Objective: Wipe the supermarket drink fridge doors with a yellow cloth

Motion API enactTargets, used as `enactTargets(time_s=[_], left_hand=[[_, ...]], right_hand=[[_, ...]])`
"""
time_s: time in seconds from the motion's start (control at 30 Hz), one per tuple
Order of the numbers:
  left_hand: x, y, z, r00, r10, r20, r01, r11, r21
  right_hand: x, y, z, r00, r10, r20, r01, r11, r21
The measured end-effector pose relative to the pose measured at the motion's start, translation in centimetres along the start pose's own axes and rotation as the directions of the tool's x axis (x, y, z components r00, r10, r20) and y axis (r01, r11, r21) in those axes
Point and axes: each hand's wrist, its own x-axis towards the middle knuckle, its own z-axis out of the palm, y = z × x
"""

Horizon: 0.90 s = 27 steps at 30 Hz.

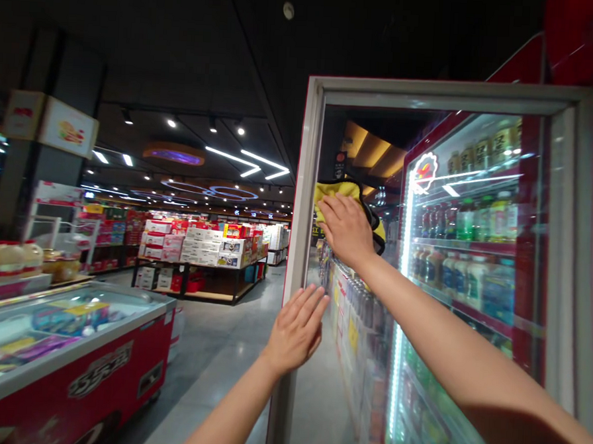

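My right hand [346, 230] lies spread over a yellow cloth with dark edging [350, 189], pressing it to the glass near the upper left of a framed glass door. Part of the cloth bunches out beside the wrist. Lower down, my left hand [295, 329] rests against the left upright of the door frame [307, 150]. Its fingers are stretched out and close together, the tips reaching over the glass; its thumb is hidden. Rows of drink bottles [465, 274] on lit cooler shelves show in the glass, right of my right hand.
A red chest freezer [134, 366] with a glass top stands at the lower left, white-capped bottles [13, 260] behind it. Stacked cartons [203, 243] sit on a display table farther back. Grey floor [220, 350] runs between freezer and door. A dark pillar [68, 71] rises at left.
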Motion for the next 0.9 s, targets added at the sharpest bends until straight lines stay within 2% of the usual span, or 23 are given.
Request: enactTargets(time_s=[0.1,0.2,0.27,0.33,0.37,0.43,0.5,0.6,0.7,0.77,0.83,0.9], left_hand=[[0.3,0.6,0.0,0.999,-0.036,-0.024,0.037,0.999,0.010],[0.3,0.9,-0.1,0.999,-0.032,-0.044,0.032,0.999,0.006],[0.2,1.0,-0.1,0.998,-0.025,-0.053,0.026,1.000,0.005],[0.1,1.0,0.0,0.998,-0.022,-0.052,0.022,1.000,0.011],[0.0,1.0,0.0,0.999,-0.022,-0.050,0.022,1.000,0.016],[0.0,0.9,0.0,0.999,-0.023,-0.046,0.024,0.999,0.023],[0.0,0.9,-0.1,0.999,-0.023,-0.048,0.024,0.999,0.024],[0.1,0.9,-0.2,0.998,-0.032,-0.052,0.033,0.999,0.026],[0.0,0.9,-0.2,0.998,-0.035,-0.044,0.037,0.999,0.025],[0.0,0.9,-0.2,0.999,-0.028,-0.040,0.029,0.999,0.018],[0.2,0.9,-0.2,0.999,-0.032,-0.040,0.032,0.999,0.015],[0.6,1.1,-0.2,0.997,-0.052,-0.050,0.052,0.998,0.018]], right_hand=[[-2.8,-0.7,-0.3,0.986,-0.144,0.080,0.144,0.990,-0.002],[-5.1,0.7,-1.7,0.943,-0.292,0.158,0.293,0.956,0.014],[-4.5,2.3,-2.5,0.965,-0.231,0.126,0.236,0.972,-0.020],[-2.3,3.4,-2.7,0.998,-0.060,0.035,0.062,0.996,-0.059],[-0.8,3.5,-2.5,1.000,0.026,-0.009,-0.027,0.998,-0.062],[1.7,2.8,-1.7,0.991,0.128,-0.041,-0.129,0.990,-0.049],[2.6,1.1,-0.6,0.991,0.133,-0.014,-0.133,0.990,-0.049],[0.4,-0.7,0.0,0.997,-0.009,0.082,0.014,0.998,-0.061],[-2.6,0.4,-1.0,0.973,-0.176,0.152,0.183,0.982,-0.036],[-2.9,2.0,-1.7,0.983,-0.138,0.117,0.145,0.988,-0.055],[-1.5,3.1,-2.0,1.000,-0.001,0.016,0.002,0.997,-0.082],[0.4,2.8,-1.5,0.992,0.113,-0.064,-0.118,0.990,-0.080]])
